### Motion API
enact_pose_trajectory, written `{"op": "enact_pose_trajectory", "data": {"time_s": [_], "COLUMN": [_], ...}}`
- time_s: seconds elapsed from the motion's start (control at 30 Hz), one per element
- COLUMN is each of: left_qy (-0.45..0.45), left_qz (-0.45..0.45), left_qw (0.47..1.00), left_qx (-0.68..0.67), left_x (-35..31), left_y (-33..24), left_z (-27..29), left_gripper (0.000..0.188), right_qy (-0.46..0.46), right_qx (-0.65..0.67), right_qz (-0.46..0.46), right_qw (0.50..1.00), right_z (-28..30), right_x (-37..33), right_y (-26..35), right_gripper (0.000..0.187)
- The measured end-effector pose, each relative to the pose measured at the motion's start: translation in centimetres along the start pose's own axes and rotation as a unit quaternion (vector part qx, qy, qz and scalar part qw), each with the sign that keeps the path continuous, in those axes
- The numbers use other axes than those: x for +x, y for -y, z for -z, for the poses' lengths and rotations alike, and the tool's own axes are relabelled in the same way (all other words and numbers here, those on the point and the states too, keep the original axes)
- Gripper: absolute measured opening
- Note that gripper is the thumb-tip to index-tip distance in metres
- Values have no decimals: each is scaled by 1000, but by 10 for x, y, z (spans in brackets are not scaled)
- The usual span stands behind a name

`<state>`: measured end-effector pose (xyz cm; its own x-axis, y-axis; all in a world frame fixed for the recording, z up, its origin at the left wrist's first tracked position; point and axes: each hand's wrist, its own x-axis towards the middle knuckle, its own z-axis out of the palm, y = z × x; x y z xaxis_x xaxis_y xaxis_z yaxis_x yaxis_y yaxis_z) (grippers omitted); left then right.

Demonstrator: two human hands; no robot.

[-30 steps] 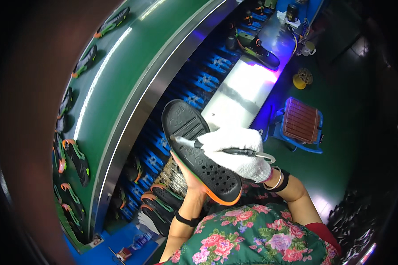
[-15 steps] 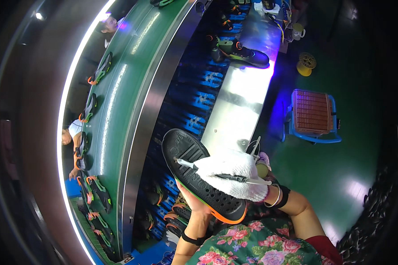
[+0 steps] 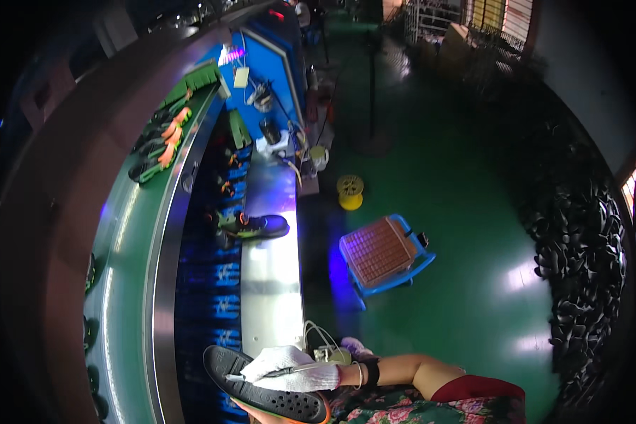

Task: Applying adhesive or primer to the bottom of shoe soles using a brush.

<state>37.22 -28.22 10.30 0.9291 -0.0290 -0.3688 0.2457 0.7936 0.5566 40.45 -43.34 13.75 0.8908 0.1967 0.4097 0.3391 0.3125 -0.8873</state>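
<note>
Sole: the black sole (image 3: 275, 401), hole-pierced face up with an orange edge, now sits at the bottom of the view; half a second ago it lay higher and further right. Its near end is cut off.
Brush: white-tipped brush (image 3: 236, 378) at the solid end, away from the holes, much the same region as before; contact is likely, but the tip is too small to be sure.
Right hand: white-gloved right hand (image 3: 293, 370), closed round the brush handle as before, reaching over the sole.
Left hand: bare left hand (image 3: 256, 415) under the sole, mostly cut off by the lower edge; whether its fingers clamp or merely prop cannot be told.
View: swung up the line; blue cabinet (image 3: 261, 78) and orange-trimmed shoes (image 3: 166, 148) at the far end of the green belt (image 3: 124, 265) have come in.
Bench: dark shoe (image 3: 261, 226) lies on the metal bench (image 3: 272, 318), well apart from both hands.
Meaning: brushwork seems uninterrupted; head turned, hold apparently unchanged.
</note>
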Motion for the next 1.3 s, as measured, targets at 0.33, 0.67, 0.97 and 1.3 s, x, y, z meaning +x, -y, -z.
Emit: {"op": "enact_pose_trajectory", "data": {"time_s": [0.33,0.67,0.97,1.3], "left_qy": [-1,-30,-27,-28], "left_qz": [19,0,-32,-34], "left_qw": [1000,999,994,997], "left_qx": [5,-13,-106,-60], "left_x": [3,-33,-80,-113], "left_y": [7,-18,-45,-62], "left_z": [-22,1,81,104], "left_gripper": [76,76,78,71], "right_qy": [24,56,112,106], "right_qx": [-69,-10,52,22], "right_qz": [-22,-98,-185,-155], "right_qw": [997,994,975,982], "right_z": [7,-30,-78,-113], "right_x": [1,-24,-32,-40], "right_y": [22,-4,7,-16], "right_gripper": [31,29,31,26]}}
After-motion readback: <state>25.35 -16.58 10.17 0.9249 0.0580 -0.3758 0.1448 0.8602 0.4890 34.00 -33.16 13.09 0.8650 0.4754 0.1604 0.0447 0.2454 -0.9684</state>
